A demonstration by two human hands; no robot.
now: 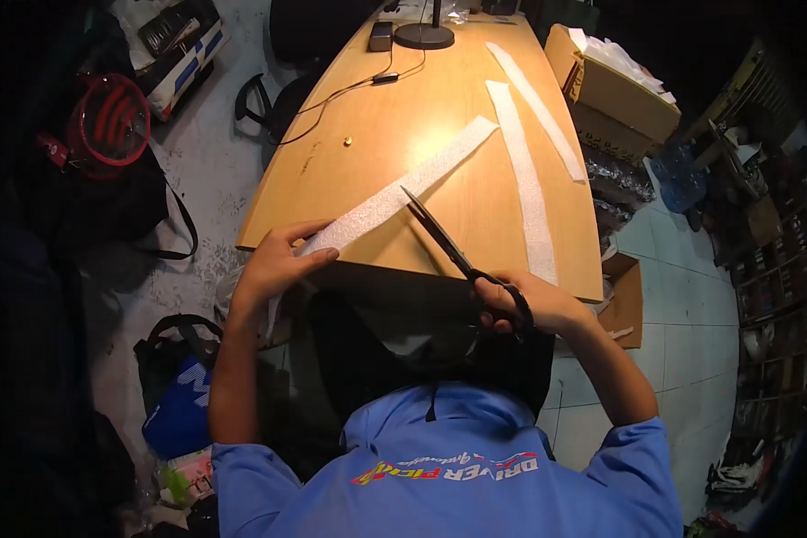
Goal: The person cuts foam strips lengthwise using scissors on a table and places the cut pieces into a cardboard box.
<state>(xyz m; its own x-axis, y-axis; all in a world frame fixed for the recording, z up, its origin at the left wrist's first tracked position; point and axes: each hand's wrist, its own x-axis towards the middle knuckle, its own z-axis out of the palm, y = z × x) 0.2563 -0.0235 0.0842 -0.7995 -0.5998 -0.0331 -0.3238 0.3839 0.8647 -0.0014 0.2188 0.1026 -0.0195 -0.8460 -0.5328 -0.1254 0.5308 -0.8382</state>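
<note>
My left hand (pixel 289 258) pinches the near end of a white foam strip (pixel 403 190) between thumb and fingers at the table's left front edge. That strip runs diagonally up the wooden table (pixel 332 193), and its tail hangs below the edge. In my right hand (pixel 520 303) are black scissors (pixel 441 238), fingers wrapped round the handles. Their blades look closed or nearly closed, with the tip at the strip's right edge. Two more white strips, a wider one (pixel 524 179) and a thinner one (pixel 542 108), lie to the right.
A lamp base (pixel 424 36), a cable with a small switch (pixel 386 79) and a small brass-coloured piece (pixel 348 142) are on the table. Cardboard boxes (pixel 614 94) stand to the right. On the floor at left are a red basket (pixel 109 125) and a blue bag (pixel 177 412).
</note>
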